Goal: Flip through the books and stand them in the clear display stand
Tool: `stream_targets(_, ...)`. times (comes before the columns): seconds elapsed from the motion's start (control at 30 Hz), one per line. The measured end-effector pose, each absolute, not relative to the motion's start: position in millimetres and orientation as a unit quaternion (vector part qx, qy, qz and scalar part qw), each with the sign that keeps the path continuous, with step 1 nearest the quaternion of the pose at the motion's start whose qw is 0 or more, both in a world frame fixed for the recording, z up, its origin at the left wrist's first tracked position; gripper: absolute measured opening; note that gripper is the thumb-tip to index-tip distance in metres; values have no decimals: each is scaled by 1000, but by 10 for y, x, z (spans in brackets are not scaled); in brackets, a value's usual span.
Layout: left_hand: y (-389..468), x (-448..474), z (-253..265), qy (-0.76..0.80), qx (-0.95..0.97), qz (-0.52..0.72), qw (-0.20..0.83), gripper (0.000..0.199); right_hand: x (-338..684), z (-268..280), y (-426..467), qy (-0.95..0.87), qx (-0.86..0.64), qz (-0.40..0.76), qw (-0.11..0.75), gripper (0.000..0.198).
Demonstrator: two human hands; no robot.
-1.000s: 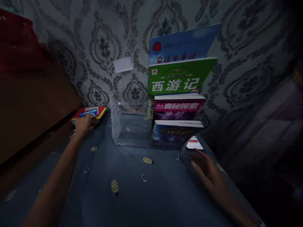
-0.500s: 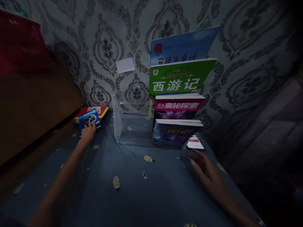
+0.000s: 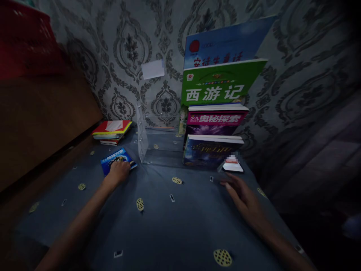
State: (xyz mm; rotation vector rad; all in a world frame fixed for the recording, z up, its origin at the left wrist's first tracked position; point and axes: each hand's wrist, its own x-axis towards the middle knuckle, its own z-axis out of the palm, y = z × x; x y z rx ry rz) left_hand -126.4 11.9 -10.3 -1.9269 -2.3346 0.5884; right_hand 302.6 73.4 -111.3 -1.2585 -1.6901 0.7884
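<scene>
Dim o/all, R side near-black, edges blurry & stretched.

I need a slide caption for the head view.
Left hand on a blue book, empty right hand near a transparent rack.

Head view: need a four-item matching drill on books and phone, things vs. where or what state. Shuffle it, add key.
Things
1. small blue book
2. green book
3. smartphone
4. red-covered book

Places or states
A. on top of the pile near the wall
B. partly covered by the left hand
C. standing behind the purple book
D. screen lit

Pairs: 1-B, 2-C, 3-D, 4-A
</scene>
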Motion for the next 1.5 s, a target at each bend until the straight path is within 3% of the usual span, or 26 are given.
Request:
stream_targets(0.07, 29, -1215, -38, -732, -651, 200, 1, 30, 3022, -1116, 732, -674, -505, 321, 433, 58)
stream_targets(0.23, 21, -1500, 56, -730, -664, 118, -108, 50, 3021, -1106, 717, -686, -502, 310, 426, 58)
stream_targets(0.4, 63, -1971, -162, -813, -577, 48, -57, 61, 3012, -1055, 672, -703, -494, 301, 413, 55)
stream_targets(0.7, -234, -1683, -303, -809, -582, 85, -10, 52, 2934, -891, 549, -758, -467, 262, 373, 44)
stream_targets(0.93, -332, -996, -125, -766, -632, 104, -62, 40, 2858, -853, 464, -792, -432, 232, 364, 38)
stream_targets(1.13, -357, -464, -192, -694, -710, 48, -114, 27, 2717, -744, 290, -839, -361, 189, 360, 34)
stream_targets(1.3, -403, -75, -212, -653, -743, 69, -129, 21, 2473, -667, 13, -899, -276, 173, 294, 35)
stream_targets(1.4, -436, 83, -245, -664, -743, 60, -54, 23, 2281, -662, -145, -932, -240, 167, 215, 37)
stream_targets(1.5, -452, 134, -405, -616, -787, -29, 4, 27, 2106, -703, -239, -944, -235, 168, 159, 50)
